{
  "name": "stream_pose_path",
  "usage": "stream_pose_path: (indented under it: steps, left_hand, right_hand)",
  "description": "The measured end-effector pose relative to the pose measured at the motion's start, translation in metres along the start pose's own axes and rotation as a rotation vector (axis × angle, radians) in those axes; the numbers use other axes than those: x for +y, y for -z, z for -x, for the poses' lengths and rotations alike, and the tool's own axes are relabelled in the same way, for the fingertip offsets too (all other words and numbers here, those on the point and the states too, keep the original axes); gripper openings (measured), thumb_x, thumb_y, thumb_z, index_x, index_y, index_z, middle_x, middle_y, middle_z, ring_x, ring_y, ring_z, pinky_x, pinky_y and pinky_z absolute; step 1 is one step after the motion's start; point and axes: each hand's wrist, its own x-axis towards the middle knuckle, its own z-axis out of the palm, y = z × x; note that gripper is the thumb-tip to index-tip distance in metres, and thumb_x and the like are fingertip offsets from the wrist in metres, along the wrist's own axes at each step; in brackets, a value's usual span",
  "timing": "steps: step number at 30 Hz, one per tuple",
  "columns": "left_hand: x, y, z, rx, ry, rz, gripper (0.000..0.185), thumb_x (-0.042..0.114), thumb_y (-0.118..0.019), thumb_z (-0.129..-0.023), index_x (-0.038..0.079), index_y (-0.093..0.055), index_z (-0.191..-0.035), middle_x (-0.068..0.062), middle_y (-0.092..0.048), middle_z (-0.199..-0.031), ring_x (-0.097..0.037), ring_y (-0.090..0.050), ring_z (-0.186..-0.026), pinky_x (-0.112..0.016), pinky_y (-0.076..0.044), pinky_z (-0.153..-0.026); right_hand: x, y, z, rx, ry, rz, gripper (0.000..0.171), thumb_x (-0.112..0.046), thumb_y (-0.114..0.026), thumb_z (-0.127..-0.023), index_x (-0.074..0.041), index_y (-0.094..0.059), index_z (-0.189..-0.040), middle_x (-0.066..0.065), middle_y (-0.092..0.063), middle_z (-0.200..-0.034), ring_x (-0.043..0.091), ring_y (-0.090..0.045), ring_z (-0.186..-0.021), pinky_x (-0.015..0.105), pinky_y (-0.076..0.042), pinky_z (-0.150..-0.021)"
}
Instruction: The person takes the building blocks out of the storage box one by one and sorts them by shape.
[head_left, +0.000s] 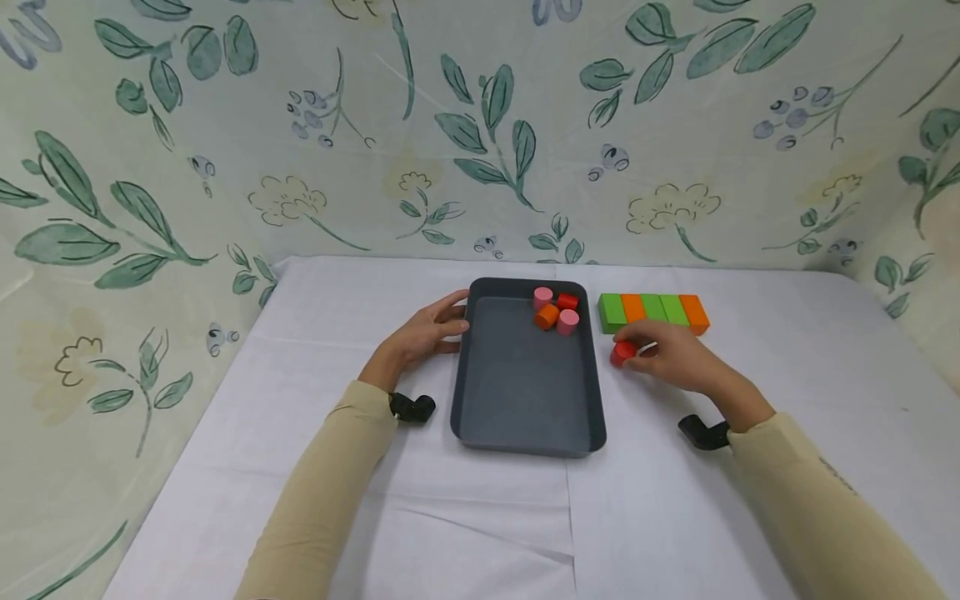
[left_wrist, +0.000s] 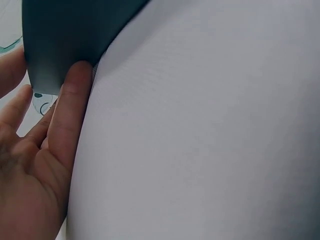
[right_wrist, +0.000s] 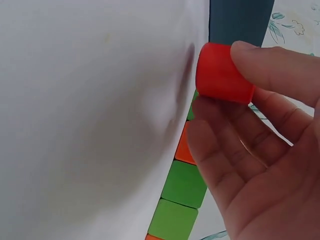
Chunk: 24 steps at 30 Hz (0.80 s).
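The right hand (head_left: 671, 358) pinches a red cylinder (head_left: 622, 354) just to the right of the dark tray (head_left: 525, 387); whether it touches the white-covered bench (head_left: 285, 367), I cannot surely tell. The left hand (head_left: 420, 337), with loosely extended fingers, touches the tray's left wall. Farther, green and orange blocks (head_left: 654, 312) make a row; in the tray's far right corner are two pink pieces (head_left: 567, 322), an orange piece (head_left: 547, 317) and a red piece (head_left: 567, 301).

I seem to be in a curtained-off recording corner: pale cloth (head_left: 540, 125) printed with leaves, flowers and berries closes off the back and both sides of my white-covered tabletop (head_left: 495, 533), and I wear small black wrist devices (head_left: 412, 408). Whether a home, a lab or an office lies beyond, I cannot tell.
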Motion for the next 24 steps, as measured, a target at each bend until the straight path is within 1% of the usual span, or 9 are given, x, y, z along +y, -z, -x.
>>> stream_pose_path:
  steps: [9,24]
  left_hand:
    - [0.0017,-0.0006,0.0015,0.008,0.007,-0.005,0.067,0.013,-0.058,-0.099,0.034,-0.03,-0.156,-0.005,-0.029,-0.164,-0.029,-0.038,-0.146,-0.053,-0.041,-0.115]
    - [0.0032,-0.0025,0.0025,0.017,0.015,-0.002,0.067,0.013,-0.058,-0.099,0.033,-0.029,-0.156,-0.005,-0.027,-0.165,-0.03,-0.037,-0.147,-0.053,-0.04,-0.115]
  right_hand:
    - [0.0055,-0.0024,-0.0018,-0.053,-0.008,0.01,0.029,-0.004,-0.069,-0.088,-0.004,-0.066,-0.117,0.012,-0.07,-0.108,0.027,-0.064,-0.099,0.051,-0.057,-0.093]
    - [0.0068,-0.0045,-0.0004,-0.029,0.009,0.008,0.029,-0.004,-0.069,-0.089,-0.003,-0.065,-0.118,0.012,-0.07,-0.107,0.027,-0.064,-0.099,0.052,-0.056,-0.094]
